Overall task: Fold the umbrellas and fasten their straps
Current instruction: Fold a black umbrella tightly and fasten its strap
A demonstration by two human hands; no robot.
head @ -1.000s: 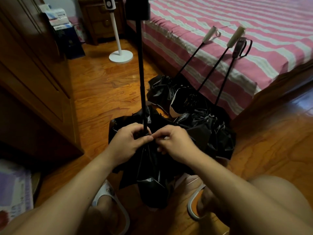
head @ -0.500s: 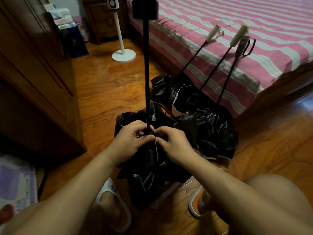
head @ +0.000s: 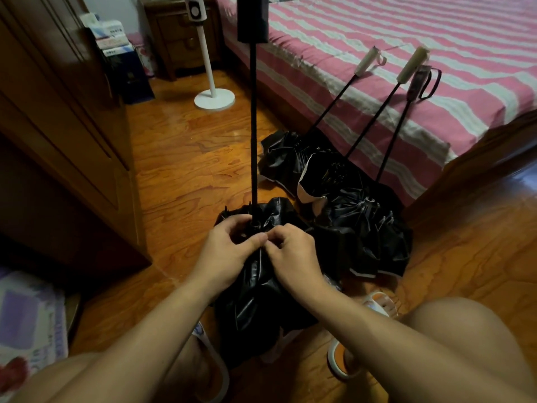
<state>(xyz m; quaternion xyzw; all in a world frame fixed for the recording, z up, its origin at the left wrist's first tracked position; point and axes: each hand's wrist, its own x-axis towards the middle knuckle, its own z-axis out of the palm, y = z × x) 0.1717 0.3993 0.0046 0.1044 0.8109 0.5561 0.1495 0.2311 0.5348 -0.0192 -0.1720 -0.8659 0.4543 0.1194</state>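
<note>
Both hands are sitting a little closer together than a moment ago, and the black umbrella [head: 255, 292] between the knees is standing straighter, its shaft [head: 253, 135] now running almost straight up to the black handle [head: 252, 18] at the top edge of the view. The left hand [head: 229, 251] is curling around the gathered fabric at the base of the shaft, thumb pressing in toward the other hand. The right hand [head: 293, 254] is pinching a fold of the black cloth just beside that thumb, fingers bent and bunched together (whether a strap is between them I cannot tell). The umbrella's crumpled canopy is hanging down to the wooden floor [head: 180, 158] between two sandalled feet. Three more umbrellas [head: 357, 216] are lying in a heap just behind it, canopies loose on the floor, their shafts leaning up so the handles are resting on the striped bed [head: 436, 39]. A white stand [head: 214, 98] is standing on the floor farther back, near a wooden nightstand [head: 186, 33], and a wardrobe [head: 58, 141] is filling the left side.
</note>
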